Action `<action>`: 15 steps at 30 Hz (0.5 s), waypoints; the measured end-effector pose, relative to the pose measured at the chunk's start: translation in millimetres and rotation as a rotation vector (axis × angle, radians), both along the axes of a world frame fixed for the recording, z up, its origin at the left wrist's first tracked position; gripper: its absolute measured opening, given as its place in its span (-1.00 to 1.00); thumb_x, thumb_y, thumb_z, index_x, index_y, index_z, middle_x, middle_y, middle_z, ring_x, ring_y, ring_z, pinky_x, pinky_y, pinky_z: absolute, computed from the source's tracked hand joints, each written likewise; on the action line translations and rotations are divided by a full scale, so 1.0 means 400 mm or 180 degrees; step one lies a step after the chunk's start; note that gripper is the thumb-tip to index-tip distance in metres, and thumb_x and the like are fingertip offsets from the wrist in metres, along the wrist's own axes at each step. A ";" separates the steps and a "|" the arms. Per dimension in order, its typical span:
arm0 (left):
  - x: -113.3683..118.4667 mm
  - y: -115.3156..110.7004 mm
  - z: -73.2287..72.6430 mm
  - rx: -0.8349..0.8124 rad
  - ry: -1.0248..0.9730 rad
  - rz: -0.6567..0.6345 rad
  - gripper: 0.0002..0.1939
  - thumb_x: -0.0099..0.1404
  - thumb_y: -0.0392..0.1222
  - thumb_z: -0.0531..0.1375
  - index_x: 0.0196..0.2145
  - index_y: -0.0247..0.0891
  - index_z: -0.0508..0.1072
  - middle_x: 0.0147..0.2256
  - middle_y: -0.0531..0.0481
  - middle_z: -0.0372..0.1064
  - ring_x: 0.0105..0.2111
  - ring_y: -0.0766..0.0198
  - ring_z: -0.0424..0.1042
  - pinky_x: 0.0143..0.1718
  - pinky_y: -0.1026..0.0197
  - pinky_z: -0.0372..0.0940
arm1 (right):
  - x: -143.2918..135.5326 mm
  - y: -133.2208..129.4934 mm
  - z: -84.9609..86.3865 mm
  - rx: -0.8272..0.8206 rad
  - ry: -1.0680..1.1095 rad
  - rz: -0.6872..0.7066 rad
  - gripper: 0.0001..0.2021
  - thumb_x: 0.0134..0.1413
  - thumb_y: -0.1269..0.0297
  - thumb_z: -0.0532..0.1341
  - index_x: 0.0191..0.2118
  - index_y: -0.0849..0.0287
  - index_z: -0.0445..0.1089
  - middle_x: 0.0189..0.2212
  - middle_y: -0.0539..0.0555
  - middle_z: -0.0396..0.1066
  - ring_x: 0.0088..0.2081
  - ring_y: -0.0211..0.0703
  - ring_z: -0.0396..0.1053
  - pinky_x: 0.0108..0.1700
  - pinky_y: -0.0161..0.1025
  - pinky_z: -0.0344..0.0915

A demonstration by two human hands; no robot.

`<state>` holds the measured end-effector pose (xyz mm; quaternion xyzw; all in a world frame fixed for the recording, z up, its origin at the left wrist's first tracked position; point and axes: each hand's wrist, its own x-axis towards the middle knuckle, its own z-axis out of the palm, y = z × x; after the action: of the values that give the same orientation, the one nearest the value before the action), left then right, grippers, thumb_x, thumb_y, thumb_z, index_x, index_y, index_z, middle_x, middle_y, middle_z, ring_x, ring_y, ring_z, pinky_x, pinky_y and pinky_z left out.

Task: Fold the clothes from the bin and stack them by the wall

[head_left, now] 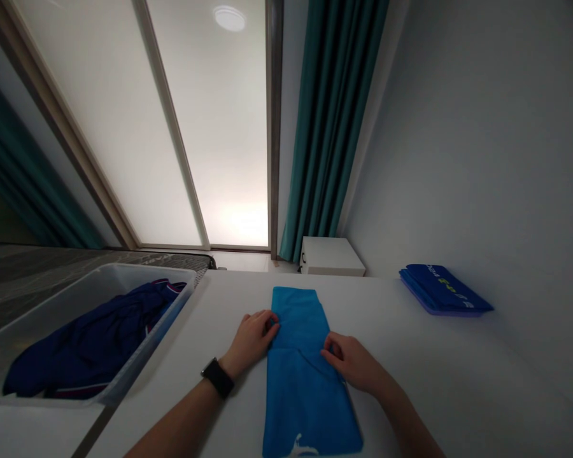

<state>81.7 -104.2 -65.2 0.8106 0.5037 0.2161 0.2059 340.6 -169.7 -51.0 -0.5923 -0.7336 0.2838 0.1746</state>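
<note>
A bright blue cloth (305, 394) lies folded into a long strip on the white table, with a white print at its near end and a fold line across its middle. My left hand (254, 334) pinches the cloth's left edge, its fingers curled together; a dark watch is on that wrist. On the opposite side, my right hand (346, 357) has thumb and fingers closed at the cloth's right edge, close to the fold line.
To the left, a translucent bin (124, 270) holds dark blue clothes (95, 337). Folded blue items (442, 289) sit at the table's right side by the wall. A white cabinet (332, 254) stands beyond the table's far edge (233, 277), below a teal curtain (334, 114).
</note>
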 end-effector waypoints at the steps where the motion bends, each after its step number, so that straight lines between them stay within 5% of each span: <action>1: -0.001 0.001 -0.001 -0.0004 0.0003 -0.0003 -0.81 0.38 -0.12 0.05 -0.22 -0.17 0.43 -0.26 -0.01 0.47 -0.27 0.15 0.41 -0.16 0.08 0.17 | -0.003 -0.001 0.000 -0.0011 -0.0037 0.0012 -0.86 0.16 0.20 0.16 -0.36 0.13 0.36 -0.56 -0.09 0.30 -0.50 -0.25 0.24 -0.43 -0.33 0.06; 15: -0.001 0.000 0.005 -0.0017 0.0069 0.0000 -0.79 0.39 -0.10 0.03 -0.22 -0.17 0.43 -0.26 -0.02 0.47 -0.26 0.12 0.41 -0.15 0.08 0.18 | -0.001 -0.001 -0.003 -0.0045 0.0206 0.0064 -0.89 0.18 0.27 0.14 -0.36 0.13 0.32 -0.51 -0.07 0.33 -0.44 -0.23 0.28 -0.40 -0.33 0.12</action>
<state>81.1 -104.2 -63.3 0.8124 0.5065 0.2060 0.2026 340.1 -169.9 -52.0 -0.5766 -0.7315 0.3098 0.1910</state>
